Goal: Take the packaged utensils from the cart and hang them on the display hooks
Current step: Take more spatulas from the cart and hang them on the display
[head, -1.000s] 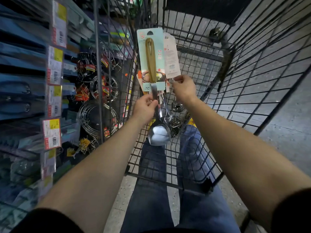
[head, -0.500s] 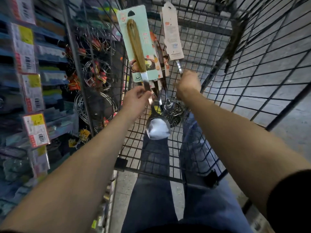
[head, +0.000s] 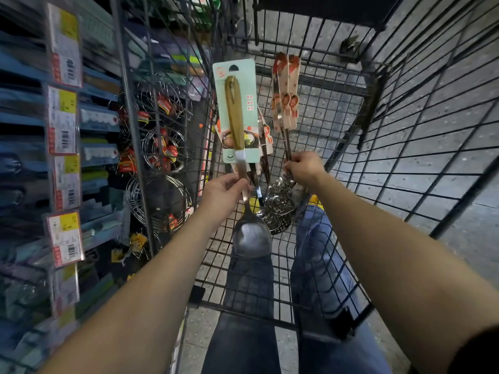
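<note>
Compared with half a second ago, the two bunches of utensils sit lower and more upright in view, and the right-hand bunch now shows its tags edge-on, fanned as several narrow cards, where one flat card faced the camera before. The shelf of price labels (head: 64, 125) on the left has swung closer too.

The packaged spoon (head: 237, 147) has a wooden handle fixed to a pale mint card with a hang hole at the top; its steel bowl hangs below the hand, over the black wire cart (head: 378, 147). Behind it more carded utensils stand bunched. To the right, the slotted spoons (head: 280, 203) have perforated steel bowls down low and cream tags printed in red up top.

The left hand (head: 224, 193) is closed around the spoon's metal neck just under the card. The right hand (head: 303, 168) is closed in a fist around the thin stems of the slotted spoons, holding them upright, just beside the spoon's card and above the cart floor.
</note>
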`<action>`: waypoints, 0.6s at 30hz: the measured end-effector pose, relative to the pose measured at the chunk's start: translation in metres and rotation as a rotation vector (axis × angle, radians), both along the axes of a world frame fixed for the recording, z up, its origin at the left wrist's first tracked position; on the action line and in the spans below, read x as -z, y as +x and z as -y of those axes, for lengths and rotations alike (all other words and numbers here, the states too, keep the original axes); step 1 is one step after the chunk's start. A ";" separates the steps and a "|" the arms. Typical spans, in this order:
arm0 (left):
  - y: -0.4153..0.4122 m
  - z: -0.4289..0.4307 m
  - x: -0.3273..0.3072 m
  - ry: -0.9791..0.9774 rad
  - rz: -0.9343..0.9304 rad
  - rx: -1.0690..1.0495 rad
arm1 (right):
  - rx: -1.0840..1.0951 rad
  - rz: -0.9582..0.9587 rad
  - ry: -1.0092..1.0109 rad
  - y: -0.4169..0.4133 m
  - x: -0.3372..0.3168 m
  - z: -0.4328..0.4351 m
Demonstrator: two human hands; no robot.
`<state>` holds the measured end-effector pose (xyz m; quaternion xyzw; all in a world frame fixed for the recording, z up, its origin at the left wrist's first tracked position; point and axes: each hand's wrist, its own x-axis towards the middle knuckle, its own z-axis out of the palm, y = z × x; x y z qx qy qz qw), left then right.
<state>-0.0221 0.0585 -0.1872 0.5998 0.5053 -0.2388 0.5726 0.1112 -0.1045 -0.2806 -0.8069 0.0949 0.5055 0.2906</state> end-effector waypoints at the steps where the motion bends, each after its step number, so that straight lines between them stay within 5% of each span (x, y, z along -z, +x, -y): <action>1: -0.002 -0.001 0.001 -0.009 -0.005 -0.028 | 0.001 -0.021 -0.016 -0.001 0.000 0.001; 8: -0.009 -0.007 -0.002 -0.010 -0.021 -0.153 | -0.118 0.047 -0.310 0.002 -0.004 0.012; 14: -0.008 -0.005 -0.005 0.010 -0.041 -0.188 | -0.195 0.410 -0.268 -0.008 -0.024 -0.018; 18: -0.008 -0.005 -0.004 0.017 -0.037 -0.213 | -0.248 0.271 -0.052 -0.015 -0.026 -0.055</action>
